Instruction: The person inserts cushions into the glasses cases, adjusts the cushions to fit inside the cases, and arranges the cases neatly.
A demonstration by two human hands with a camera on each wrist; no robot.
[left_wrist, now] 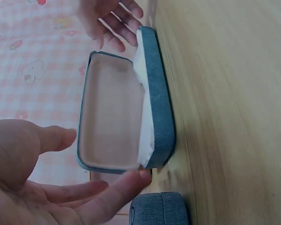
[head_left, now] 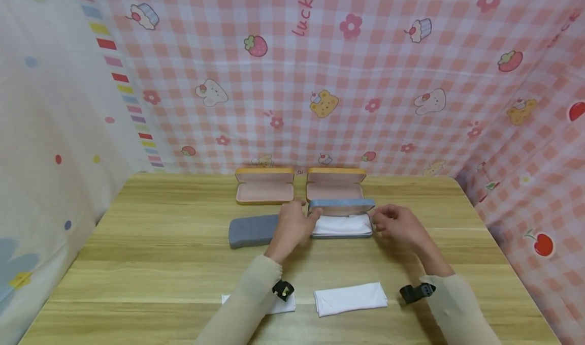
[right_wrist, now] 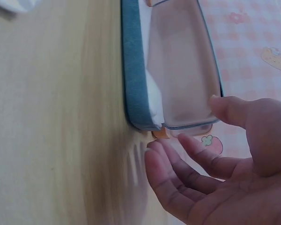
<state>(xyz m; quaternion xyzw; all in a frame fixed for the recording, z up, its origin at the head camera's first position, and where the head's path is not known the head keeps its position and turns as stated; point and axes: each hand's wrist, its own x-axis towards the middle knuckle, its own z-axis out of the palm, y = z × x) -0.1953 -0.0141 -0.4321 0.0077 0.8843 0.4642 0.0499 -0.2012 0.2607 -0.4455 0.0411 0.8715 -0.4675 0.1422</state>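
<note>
A blue glasses case point(head_left: 342, 236) stands with its lid point(head_left: 343, 206) raised. A folded white cloth point(head_left: 343, 224) lies inside it. My left hand point(head_left: 294, 225) is at the case's left end, a fingertip right at the hinge corner and the thumb spread apart in the left wrist view. At the right end is my right hand point(head_left: 396, 223), its thumb tip point(right_wrist: 220, 105) at the lid's edge and the other fingers loosely bent beside the corner. A closed grey-blue case point(head_left: 253, 231) sits to the left, partly hidden by my left hand.
Two yellow cases point(head_left: 265, 201) point(head_left: 364, 174) with pink linings stand with lids up at the back of the wooden table point(head_left: 151, 263). One folded white cloth point(head_left: 351, 299) lies in front; another point(head_left: 283, 308) is partly covered by my left sleeve. Patterned curtains enclose the table.
</note>
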